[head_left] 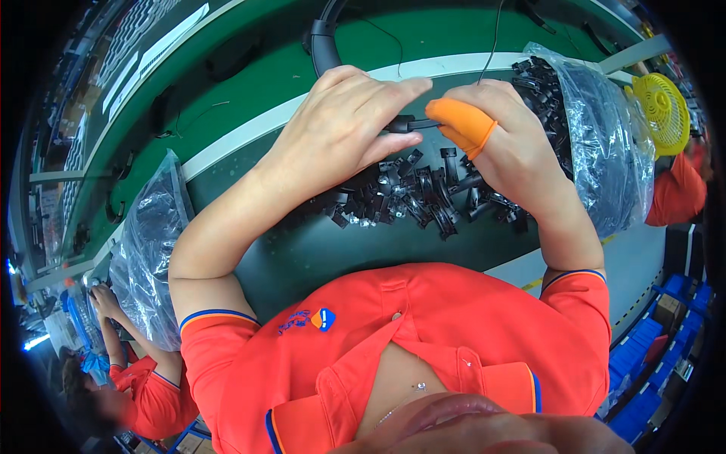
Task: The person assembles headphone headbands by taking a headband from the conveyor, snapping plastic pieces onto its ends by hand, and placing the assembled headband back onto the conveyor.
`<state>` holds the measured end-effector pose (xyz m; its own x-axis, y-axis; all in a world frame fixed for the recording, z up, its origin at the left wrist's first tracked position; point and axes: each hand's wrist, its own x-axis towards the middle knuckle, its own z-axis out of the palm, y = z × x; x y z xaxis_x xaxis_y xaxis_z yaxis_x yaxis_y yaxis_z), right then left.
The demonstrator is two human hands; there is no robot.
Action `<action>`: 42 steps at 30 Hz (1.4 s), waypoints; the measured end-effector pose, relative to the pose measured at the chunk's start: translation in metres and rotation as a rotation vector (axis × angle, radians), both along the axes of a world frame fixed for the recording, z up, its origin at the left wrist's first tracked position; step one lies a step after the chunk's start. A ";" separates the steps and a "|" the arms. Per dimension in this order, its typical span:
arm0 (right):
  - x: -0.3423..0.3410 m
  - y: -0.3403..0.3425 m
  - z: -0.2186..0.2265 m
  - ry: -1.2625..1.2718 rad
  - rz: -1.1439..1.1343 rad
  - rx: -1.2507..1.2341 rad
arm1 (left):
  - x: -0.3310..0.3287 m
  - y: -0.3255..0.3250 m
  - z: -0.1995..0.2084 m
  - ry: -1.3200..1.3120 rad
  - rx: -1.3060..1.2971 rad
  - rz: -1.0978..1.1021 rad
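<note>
Both hands meet above the worktop (318, 250), the piece raised clear of the loose stock, probably for handling. The left hand (344, 125) closes its fingers on a small black part (403, 123). The right hand (503, 129), one finger capped in an orange cot (461, 125), pinches the same part's other end. Just beneath lies a heap of black parts (420, 197); beyond the right hand, a clear bag of parts (605, 136).

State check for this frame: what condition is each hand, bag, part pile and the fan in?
Left hand: closed on small black part.
Right hand: pinching the same part, orange finger cot on.
Loose black parts: heaped on the bench.
Right plastic bag: open, full.
Left plastic bag: full.
Yellow fan: spinning or not, cannot tell.
</note>
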<state>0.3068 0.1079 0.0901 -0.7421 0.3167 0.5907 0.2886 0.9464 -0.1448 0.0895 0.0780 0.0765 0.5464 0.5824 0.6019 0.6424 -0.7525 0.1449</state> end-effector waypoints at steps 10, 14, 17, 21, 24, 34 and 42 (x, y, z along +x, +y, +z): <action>0.002 0.002 -0.002 0.017 -0.026 -0.039 | -0.002 0.008 0.000 0.087 0.045 -0.059; 0.002 0.021 -0.009 0.273 -0.300 -0.044 | 0.000 0.054 -0.015 0.102 0.158 -0.037; 0.022 0.030 -0.020 0.400 -0.509 -0.203 | 0.011 0.111 -0.011 0.415 -0.207 0.138; 0.041 0.044 -0.057 0.225 -0.642 -0.484 | 0.015 0.192 -0.050 0.598 -0.492 0.298; 0.036 0.051 -0.087 -0.027 -0.580 -0.461 | 0.000 0.239 -0.120 0.482 -0.102 0.365; 0.031 0.049 -0.110 -0.337 -0.647 -0.161 | -0.052 0.216 -0.089 0.025 -0.021 0.910; 0.031 0.048 -0.102 -0.134 -0.602 -0.407 | -0.081 0.236 -0.120 -0.307 -0.401 0.888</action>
<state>0.3377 0.1564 -0.0115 -0.4280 0.8666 0.2564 0.7809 0.4975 -0.3779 0.0090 0.3143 -0.0438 -0.3259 0.8915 0.3146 0.8375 0.1178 0.5336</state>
